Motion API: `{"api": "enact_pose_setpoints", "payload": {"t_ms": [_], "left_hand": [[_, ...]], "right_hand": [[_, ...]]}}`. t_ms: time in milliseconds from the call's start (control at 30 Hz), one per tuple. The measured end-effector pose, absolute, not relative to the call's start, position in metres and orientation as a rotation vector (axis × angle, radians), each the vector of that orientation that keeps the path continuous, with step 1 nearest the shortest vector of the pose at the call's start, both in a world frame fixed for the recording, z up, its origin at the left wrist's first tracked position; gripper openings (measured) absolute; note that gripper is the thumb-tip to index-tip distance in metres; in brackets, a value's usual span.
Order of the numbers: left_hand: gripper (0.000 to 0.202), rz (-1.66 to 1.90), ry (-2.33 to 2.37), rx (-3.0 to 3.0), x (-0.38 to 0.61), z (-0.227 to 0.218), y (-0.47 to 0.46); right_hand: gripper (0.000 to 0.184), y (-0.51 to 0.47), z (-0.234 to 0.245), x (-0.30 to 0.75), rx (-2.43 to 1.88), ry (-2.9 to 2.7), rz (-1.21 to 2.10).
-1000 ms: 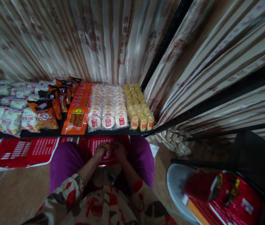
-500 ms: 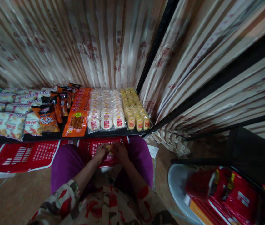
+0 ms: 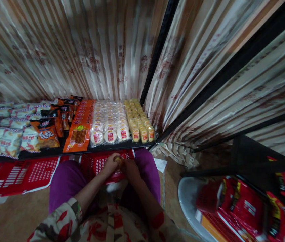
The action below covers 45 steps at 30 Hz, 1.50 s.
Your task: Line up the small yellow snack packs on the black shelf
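Over a red plastic basket (image 3: 89, 164) between the knees, my left hand (image 3: 111, 164) and my right hand (image 3: 130, 169) meet around a small yellowish snack (image 3: 118, 160). Fingers of both hands are closed on it, and much of it is hidden by them. Its colour resembles the yellow packaged snacks (image 3: 139, 126) lined up at the right end of the black shelf (image 3: 122, 147) just ahead. Beside those stand rows of round white wrapped crackers (image 3: 110, 134) and a flat orange packet (image 3: 78, 134).
Orange-black snack bags (image 3: 47, 134) and white bags (image 3: 8, 141) fill the shelf's left part. Below is another red basket (image 3: 29, 174). A striped curtain (image 3: 94, 50) and black metal posts (image 3: 159, 50) stand behind. At right, a grey basin (image 3: 186, 191) and red packages (image 3: 248, 208).
The view has shifted slightly, so the shelf sits lower and further left. Both hands stay together on the small snack, with the fingers slightly repositioned and less of it showing.
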State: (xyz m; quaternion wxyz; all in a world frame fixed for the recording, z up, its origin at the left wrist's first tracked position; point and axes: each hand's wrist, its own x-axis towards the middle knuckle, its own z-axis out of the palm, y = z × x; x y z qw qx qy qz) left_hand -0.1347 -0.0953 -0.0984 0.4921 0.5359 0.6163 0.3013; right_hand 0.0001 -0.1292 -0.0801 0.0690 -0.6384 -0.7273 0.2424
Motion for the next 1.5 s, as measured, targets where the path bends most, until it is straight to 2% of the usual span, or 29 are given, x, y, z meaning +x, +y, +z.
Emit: {"api": "enact_pose_setpoints", "payload": {"t_ms": [300, 500, 633, 833, 1133, 1500], "left_hand": [[0.037, 0.777, 1.419, 1.516, -0.112, -0.07, -0.086], [0.034, 0.861, 1.368, 1.712, -0.095, -0.051, -0.076], [0.025, 0.964, 1.358, 1.721, -0.082, -0.041, -0.069], [0.019, 1.027, 1.286, 1.725, -0.068, -0.028, -0.058], [0.037, 1.013, 1.403, 1.701, -0.058, -0.027, -0.052], [0.026, 1.023, 1.45, 1.729, -0.049, -0.029, -0.032]], "right_hand": [[0.022, -0.132, -0.084, 0.015, -1.814, -2.004, 0.5], [0.036, -0.128, -0.085, 0.026, -1.764, -1.778, 0.296], [0.038, -0.121, -0.077, 0.034, -1.84, -1.694, 0.217], [0.033, -0.103, -0.069, 0.039, -1.811, -1.533, 0.252], [0.031, -0.084, -0.06, 0.035, -1.83, -1.376, 0.24], [0.033, -0.068, -0.058, 0.036, -1.812, -1.332, 0.235]]}}
